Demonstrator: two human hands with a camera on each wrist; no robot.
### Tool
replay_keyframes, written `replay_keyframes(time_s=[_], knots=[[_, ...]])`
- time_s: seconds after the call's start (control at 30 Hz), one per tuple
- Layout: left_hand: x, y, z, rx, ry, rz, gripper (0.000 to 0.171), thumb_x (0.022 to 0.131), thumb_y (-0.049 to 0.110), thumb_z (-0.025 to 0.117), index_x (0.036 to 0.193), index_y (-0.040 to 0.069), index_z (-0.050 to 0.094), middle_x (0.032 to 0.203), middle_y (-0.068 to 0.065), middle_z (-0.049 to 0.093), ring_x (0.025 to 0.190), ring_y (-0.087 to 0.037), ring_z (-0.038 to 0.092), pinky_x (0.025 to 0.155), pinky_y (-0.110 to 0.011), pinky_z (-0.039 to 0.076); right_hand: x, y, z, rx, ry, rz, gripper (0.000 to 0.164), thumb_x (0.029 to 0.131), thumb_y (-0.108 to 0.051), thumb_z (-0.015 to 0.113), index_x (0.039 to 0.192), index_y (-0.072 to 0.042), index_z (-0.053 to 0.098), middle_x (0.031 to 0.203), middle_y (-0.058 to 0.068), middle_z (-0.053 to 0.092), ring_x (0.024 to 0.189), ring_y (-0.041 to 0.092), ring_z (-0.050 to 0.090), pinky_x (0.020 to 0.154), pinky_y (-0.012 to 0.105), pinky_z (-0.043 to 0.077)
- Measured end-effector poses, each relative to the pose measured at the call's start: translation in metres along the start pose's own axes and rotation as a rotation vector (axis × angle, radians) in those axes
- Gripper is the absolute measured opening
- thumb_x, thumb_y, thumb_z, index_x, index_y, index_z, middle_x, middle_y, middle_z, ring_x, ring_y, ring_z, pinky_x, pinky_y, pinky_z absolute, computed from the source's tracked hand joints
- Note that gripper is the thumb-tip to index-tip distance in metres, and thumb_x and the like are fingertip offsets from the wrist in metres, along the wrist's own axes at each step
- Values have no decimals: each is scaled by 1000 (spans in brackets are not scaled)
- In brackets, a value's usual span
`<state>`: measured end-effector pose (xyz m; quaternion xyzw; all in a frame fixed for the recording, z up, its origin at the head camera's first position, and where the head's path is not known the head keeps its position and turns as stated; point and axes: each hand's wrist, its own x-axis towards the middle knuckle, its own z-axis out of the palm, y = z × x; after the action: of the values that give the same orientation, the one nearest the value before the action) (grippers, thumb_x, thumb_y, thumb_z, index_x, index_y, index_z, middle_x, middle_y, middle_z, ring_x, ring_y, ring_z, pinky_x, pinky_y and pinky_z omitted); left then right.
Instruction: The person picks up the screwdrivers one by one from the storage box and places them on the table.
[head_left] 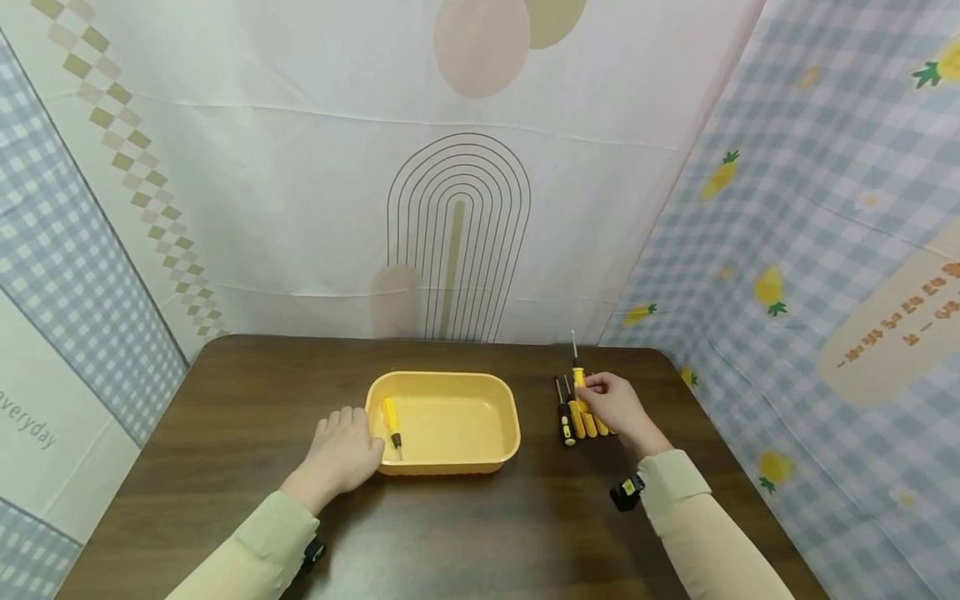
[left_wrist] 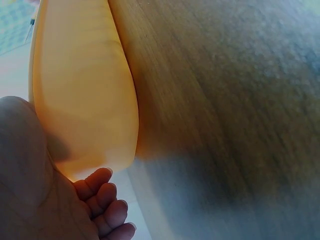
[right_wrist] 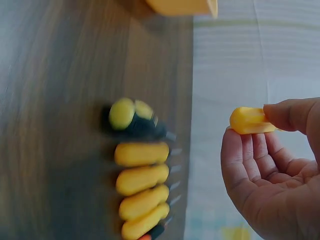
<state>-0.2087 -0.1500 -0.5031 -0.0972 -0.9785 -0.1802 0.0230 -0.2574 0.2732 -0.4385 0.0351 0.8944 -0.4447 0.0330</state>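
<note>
A yellow plastic tray (head_left: 442, 458) stands on the table with one yellow-handled screwdriver (head_left: 391, 417) lying at its left end. My left hand (head_left: 343, 450) grips the tray's left end, thumb by the rim and fingers bent down along the outer wall (left_wrist: 90, 90). Off to the right, my right hand (head_left: 615, 408) pinches the yellow handle (right_wrist: 247, 120) of another screwdriver between thumb and fingers. Its black collar and thin metal shaft (head_left: 574, 346) point up and away from me. Under that hand lies a row of screwdrivers (head_left: 588, 425), partly covered by it.
Several yellow handles (right_wrist: 142, 180) lie side by side in the right wrist view, beside a black and yellow one (right_wrist: 130, 117). The dark wooden table (head_left: 465, 533) ends at a printed cloth (head_left: 322, 208) behind it. Another checked cloth (head_left: 750, 250) hangs at the right.
</note>
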Motion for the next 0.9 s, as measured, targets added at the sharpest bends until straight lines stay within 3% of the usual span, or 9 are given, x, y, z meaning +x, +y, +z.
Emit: replay_keyframes(time_s=[0.17,0.37,0.67,0.9], knots=[[0,1,-1,1,0,-1,30,88,26,49,94,-3,49,86,-12,44,81,-30,42,74,-46,33,-3,18,-14,26,22,31,37,98,-20,55,124,6,51,115,25,55,102,40,58,85,47,50],[1,1,0,7,-1,-3,29,89,26,49,94,-3,49,86,-12,44,81,-30,42,75,-46,33,-2,38,-24,21,47,85,35,98,-21,55,122,5,54,113,26,57,97,39,59,77,44,52],[0,1,0,3,5,-5,29,89,26,49,94,-2,49,85,-11,43,80,-30,42,74,-45,33,-4,59,-38,-12,77,86,36,98,-16,54,121,12,53,110,27,58,93,36,61,80,45,52],[1,0,0,3,0,-6,29,89,27,49,95,-2,49,86,-12,44,80,-30,42,75,-45,33,-5,74,-47,-47,90,145,34,98,-14,52,119,13,53,106,23,59,88,31,61,75,43,52]])
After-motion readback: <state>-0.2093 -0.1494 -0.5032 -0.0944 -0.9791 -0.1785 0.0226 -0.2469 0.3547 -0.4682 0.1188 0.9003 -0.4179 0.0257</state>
